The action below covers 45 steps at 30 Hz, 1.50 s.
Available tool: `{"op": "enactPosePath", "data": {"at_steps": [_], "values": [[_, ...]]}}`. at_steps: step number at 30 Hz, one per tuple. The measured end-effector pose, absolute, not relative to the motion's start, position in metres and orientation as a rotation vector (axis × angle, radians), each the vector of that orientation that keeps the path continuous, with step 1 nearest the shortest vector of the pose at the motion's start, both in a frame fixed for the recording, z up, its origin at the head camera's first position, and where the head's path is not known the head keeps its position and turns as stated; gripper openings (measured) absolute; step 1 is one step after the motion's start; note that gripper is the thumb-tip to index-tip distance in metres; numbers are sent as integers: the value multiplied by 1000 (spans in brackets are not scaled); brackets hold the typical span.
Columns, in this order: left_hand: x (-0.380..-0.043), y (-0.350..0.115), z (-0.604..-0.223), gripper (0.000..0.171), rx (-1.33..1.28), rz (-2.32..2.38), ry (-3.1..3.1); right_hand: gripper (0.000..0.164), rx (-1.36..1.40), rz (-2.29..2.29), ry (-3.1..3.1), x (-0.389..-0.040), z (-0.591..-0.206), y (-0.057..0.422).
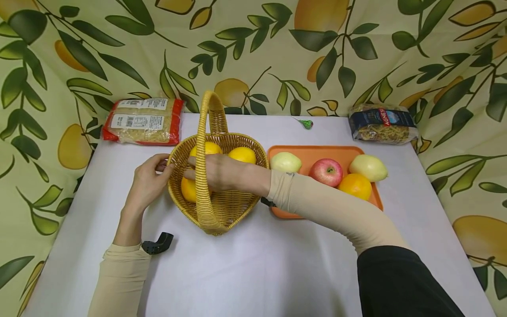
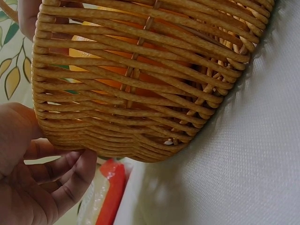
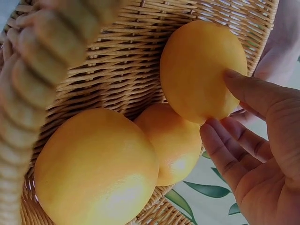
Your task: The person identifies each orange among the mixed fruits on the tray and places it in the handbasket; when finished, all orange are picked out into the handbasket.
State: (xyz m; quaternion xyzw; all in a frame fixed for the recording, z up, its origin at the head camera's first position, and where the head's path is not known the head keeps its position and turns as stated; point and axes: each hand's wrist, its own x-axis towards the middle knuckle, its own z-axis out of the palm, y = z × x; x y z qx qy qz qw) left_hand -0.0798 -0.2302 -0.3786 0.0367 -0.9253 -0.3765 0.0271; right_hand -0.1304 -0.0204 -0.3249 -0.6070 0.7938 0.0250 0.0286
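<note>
A heart-shaped wicker basket [image 1: 231, 209] with a tall handle stands on the table, with three oranges inside. My left hand [image 1: 148, 180] grips the basket's left rim; in the left wrist view, this hand [image 2: 51, 183] has its fingers bent at the woven edge. My right hand [image 1: 222, 171] reaches past the handle into the basket. In the right wrist view, the right hand [image 3: 262, 145] holds one orange [image 3: 201, 70] by its side, thumb on top and fingertips underneath. Two other oranges, a near one [image 3: 96, 168] and a smaller-looking one [image 3: 171, 145], lie beside it.
Right of the basket, an orange tray [image 1: 285, 213] bears two pale green fruits, a red apple [image 1: 326, 172] and an orange [image 1: 355, 186]. Behind stand a red-edged food bag [image 1: 144, 121], a pasta bag [image 1: 382, 123] and a small green-wrapped item [image 1: 306, 124].
</note>
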Motion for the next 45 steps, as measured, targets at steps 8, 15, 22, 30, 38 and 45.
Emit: {"op": "enactPosePath", "data": {"at_steps": [8,15,22,30,38,45], "values": [[-80,-230,-380,39,110,-1155,-2853,21,-1731,-15,2453,-135,-318,-10],[-80,-229,-379,39,120,-1154,-2864,20,-1791,-88,2539,-140,-307,17],[-80,-230,-380,39,120,-1156,-2867,28,-1758,-229,2627,-141,-294,62],[-81,-230,-380,38,108,-1150,-2848,26,-1738,-443,2791,-134,-289,136],[-82,-230,-380,38,104,-1146,-2847,35,-1492,-535,2956,-122,-303,214],[-82,-231,-380,39,110,-1160,-2848,42,-1134,-535,3098,-105,-314,268]]}}
